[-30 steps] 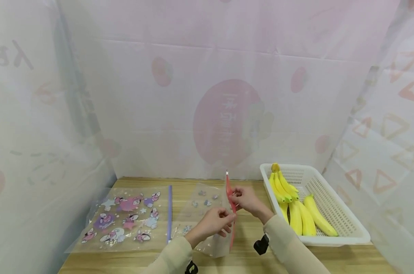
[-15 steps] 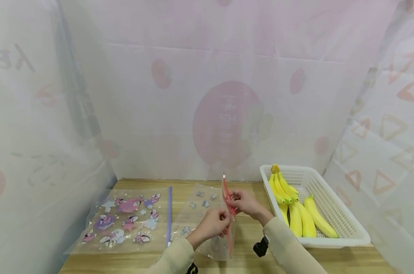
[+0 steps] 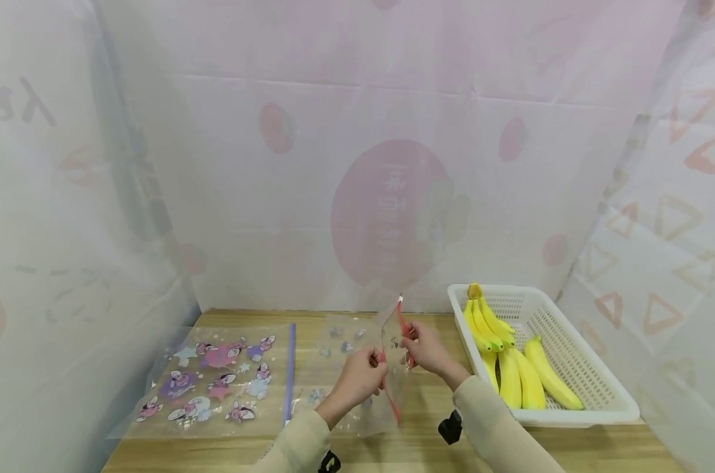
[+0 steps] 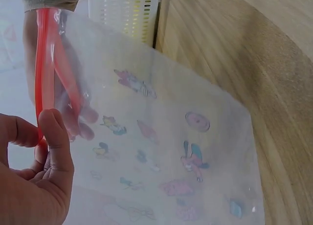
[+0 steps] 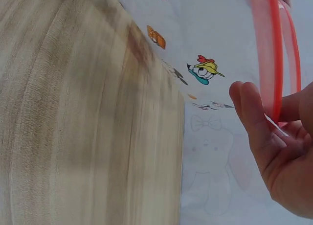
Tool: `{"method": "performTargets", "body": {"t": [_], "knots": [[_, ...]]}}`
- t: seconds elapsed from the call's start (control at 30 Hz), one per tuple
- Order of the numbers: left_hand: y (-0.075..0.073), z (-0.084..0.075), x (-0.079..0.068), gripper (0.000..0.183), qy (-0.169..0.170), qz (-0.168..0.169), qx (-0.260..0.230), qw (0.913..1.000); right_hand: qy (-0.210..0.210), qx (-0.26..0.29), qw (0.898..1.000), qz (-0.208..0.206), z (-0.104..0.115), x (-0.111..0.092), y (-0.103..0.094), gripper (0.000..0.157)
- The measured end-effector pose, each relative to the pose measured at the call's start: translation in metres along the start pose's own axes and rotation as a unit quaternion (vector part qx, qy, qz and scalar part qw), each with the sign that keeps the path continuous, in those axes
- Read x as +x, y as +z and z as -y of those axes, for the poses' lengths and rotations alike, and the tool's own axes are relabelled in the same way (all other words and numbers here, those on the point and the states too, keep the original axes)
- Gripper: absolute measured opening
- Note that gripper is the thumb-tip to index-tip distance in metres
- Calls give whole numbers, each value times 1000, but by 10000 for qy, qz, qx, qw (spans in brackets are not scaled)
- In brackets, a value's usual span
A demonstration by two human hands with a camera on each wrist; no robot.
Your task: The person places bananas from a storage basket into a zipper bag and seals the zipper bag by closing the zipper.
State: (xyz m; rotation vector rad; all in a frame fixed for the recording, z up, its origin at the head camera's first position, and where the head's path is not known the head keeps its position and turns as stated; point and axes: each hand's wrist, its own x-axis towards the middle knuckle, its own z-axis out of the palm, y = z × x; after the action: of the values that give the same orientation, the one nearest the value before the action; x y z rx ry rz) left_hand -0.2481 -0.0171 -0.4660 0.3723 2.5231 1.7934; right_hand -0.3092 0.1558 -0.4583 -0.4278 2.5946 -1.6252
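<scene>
A clear zip bag (image 4: 146,132) with small cartoon prints and a red zip edge stands tilted up from the table between both hands. My left hand (image 3: 360,380) pinches one side of its red edge between thumb and fingers, as the left wrist view shows closely. Opposite, my right hand (image 3: 426,348) pinches the other red strip (image 5: 274,54). The two strips are spread apart, so the bag's mouth gapes. On the table to the left lies a second clear bag (image 3: 218,381), flat, with pink and purple prints and a purple zip edge.
A white plastic basket (image 3: 594,368) stands at the right, with a bunch of bananas (image 3: 490,322) and several more bananas (image 3: 549,374) in it. The wooden table (image 3: 428,440) ends at printed cloth walls (image 3: 245,197) at the back and both sides.
The bag's red edges were close together and are now parted. My left hand has shifted slightly left and my right hand slightly right, each with its strip. The other bag and basket stay put.
</scene>
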Motion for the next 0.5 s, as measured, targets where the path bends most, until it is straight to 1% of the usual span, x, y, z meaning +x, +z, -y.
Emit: {"method": "performTargets", "body": {"t": [0.07, 0.17, 0.3, 0.4, 0.5], "knots": [[1, -1, 1, 3, 183, 0, 29, 9998, -11, 20, 9999, -148, 0, 0, 1, 9], [3, -4, 3, 3, 422, 1, 43, 9991, -41, 62, 9997, -242, 2, 0, 2, 9], [4, -6, 5, 3, 602, 12, -22, 9982, -14, 182, 9993, -314, 3, -1, 2, 8], [3, -7, 6, 3, 661, -8, -133, 9977, -7, 143, 9990, -428, 2, -1, 1, 7], [2, -6, 7, 1, 540, -102, -240, 9982, -80, -32, 9989, -455, -1, -1, -1, 7]]}}
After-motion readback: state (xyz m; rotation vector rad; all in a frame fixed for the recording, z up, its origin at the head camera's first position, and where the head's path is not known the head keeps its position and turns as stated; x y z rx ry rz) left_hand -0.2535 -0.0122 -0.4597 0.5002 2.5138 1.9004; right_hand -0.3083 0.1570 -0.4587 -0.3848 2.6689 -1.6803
